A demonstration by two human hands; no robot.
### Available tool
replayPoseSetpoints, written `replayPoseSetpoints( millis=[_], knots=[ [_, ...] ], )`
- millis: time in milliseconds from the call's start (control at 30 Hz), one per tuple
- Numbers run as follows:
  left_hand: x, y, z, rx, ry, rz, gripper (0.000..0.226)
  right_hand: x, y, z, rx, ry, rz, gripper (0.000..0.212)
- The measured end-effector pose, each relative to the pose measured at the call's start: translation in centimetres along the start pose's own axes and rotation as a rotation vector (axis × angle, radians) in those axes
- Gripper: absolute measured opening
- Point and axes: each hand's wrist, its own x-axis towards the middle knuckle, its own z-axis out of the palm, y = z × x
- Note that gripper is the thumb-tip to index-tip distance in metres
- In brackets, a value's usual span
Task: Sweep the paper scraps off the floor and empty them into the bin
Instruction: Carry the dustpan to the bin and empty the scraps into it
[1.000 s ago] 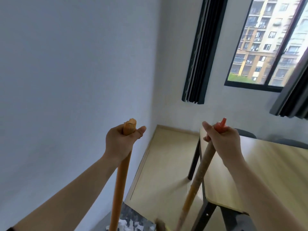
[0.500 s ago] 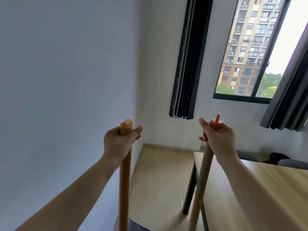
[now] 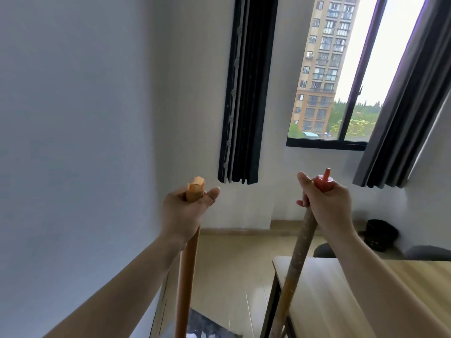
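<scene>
Orange handle (image 3: pixel 188 276) is gripped near its top by the left hand (image 3: pixel 185 211), fingers curled round it and thumb stretched past. A speckled handle (image 3: pixel 296 264) is clasped in the same way by the right hand (image 3: pixel 324 206), just under its red cap (image 3: pixel 323 182). At 6 o'clock from the left hand, a dark pan (image 3: pixel 212 324) holding white paper scraps (image 3: pixel 195 334) is cut by the frame's lower edge. From the right hand, a dark round container (image 3: pixel 380 234) is seen at 4 o'clock and a wooden table (image 3: pixel 366 301) at 5 o'clock
</scene>
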Motion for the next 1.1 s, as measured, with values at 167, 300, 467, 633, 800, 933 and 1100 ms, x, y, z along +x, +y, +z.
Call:
replayPoseSetpoints(
  millis=[167,300,467,633,800,933,1100],
  knots=[
    [9.3,-3.6,4.6,0.041,-0.008,0.028,0.067,8.8,5.5,4.3,0.046,0.011,0.01,0.038],
    [15.7,-5.8,7.6,0.051,0.001,0.032,0.073,15.0,8.5,7.7,0.075,-0.006,0.01,0.037],
    [23.5,-8.9,11.6,0.046,-0.002,0.008,0.071,22.1,12.3,11.3,0.08,0.01,0.003,0.037],
    [32.5,-13.6,16.2,0.016,-0.043,0.003,0.079,29.5,16.5,15.3,0.073,0.068,0.001,0.033],
    [41.9,-17.3,20.6,0.01,-0.11,-0.006,0.056,37.1,20.5,18.8,0.038,0.12,0.008,0.031],
    [48.7,-18.9,25.1,-0.02,-0.181,-0.004,0.05,43.0,23.4,20.2,-0.006,0.186,0.011,0.028],
    [55.6,-21.5,32.6,-0.044,-0.287,0.021,0.049,49.9,27.7,20.2,-0.058,0.255,0.031,0.034]
  ],
)
